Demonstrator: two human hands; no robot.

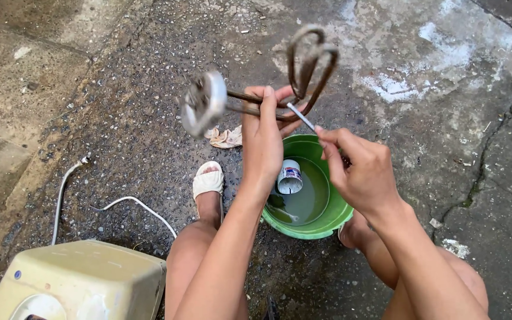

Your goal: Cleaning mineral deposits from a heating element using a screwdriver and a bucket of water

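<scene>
Both hands worked above wet concrete: my left hand (263,137) clamped the rusty heating element (256,89), my right hand (360,169) pinched a thin rod (301,117) over the green bucket (327,220), open ground around.

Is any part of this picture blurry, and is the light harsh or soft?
Head view: soft, even daylight with no hard shadows; the metal heating coil in the left hand is smeared by blur, while the green basin and wet concrete ground look sharp.
</scene>
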